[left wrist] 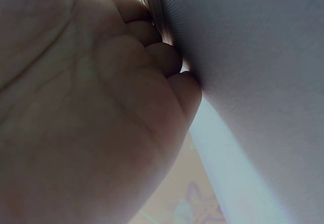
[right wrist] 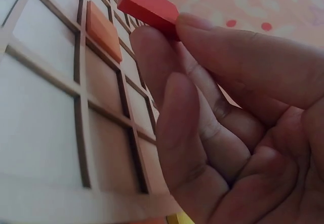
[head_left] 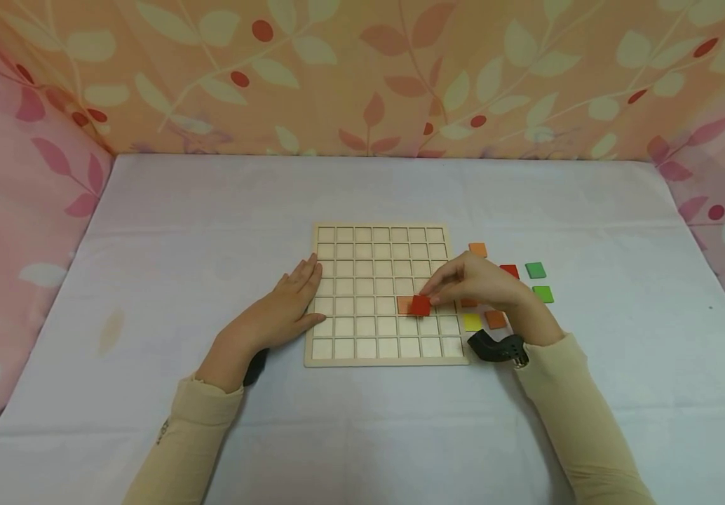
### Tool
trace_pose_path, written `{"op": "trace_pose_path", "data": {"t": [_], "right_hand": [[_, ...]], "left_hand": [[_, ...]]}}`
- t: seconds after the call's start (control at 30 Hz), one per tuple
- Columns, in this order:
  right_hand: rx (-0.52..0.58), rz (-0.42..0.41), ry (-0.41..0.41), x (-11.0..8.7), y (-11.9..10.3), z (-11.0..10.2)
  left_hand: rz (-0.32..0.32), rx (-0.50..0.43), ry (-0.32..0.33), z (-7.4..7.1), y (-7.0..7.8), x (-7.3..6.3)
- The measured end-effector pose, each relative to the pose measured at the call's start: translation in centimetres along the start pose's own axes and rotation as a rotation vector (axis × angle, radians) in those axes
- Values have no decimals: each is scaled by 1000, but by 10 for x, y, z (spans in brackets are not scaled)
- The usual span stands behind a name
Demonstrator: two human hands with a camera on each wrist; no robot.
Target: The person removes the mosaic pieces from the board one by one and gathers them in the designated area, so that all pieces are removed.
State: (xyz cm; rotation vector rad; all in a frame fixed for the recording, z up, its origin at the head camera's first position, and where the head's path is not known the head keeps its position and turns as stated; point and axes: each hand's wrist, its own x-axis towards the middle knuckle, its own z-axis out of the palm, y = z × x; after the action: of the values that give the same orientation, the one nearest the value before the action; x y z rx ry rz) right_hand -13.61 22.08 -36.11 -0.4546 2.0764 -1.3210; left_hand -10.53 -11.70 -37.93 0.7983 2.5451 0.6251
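Note:
A square wooden grid board (head_left: pixel 372 362) lies on the white table. My left hand (head_left: pixel 280 305) rests with straight fingers against its left edge; in the left wrist view the fingertips (left wrist: pixel 185 90) meet the tablecloth beside the board. Between thumb and fingertips my right hand (head_left: pixel 472 280) pinches a red square tile (head_left: pixel 420 306), held above the board's right half. The right wrist view shows the red tile (right wrist: pixel 147 5) tilted and clear of the grid. An orange tile (head_left: pixel 403 305) sits in a cell just left of it, partly covered by the red one in the head view.
Loose tiles lie right of the board: orange (head_left: pixel 478 250), red (head_left: pixel 510 271), green (head_left: pixel 536 270), light green (head_left: pixel 543 294), yellow (head_left: pixel 472 322) and brownish orange (head_left: pixel 496 320). A black wrist device (head_left: pixel 495 347) sits by the right sleeve. Floral cloth walls (head_left: pixel 375 77) border the table.

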Motion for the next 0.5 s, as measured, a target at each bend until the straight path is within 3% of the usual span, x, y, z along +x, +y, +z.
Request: {"op": "trace_pose_path", "data": {"t": [0.13,0.5], "right_hand": [[-49,13,20,-6,5,-4],[-11,75,43,-19,12,-12]], "left_hand": [[4,3,6,1,0,0],[5,7,4,0,0,0]]}}
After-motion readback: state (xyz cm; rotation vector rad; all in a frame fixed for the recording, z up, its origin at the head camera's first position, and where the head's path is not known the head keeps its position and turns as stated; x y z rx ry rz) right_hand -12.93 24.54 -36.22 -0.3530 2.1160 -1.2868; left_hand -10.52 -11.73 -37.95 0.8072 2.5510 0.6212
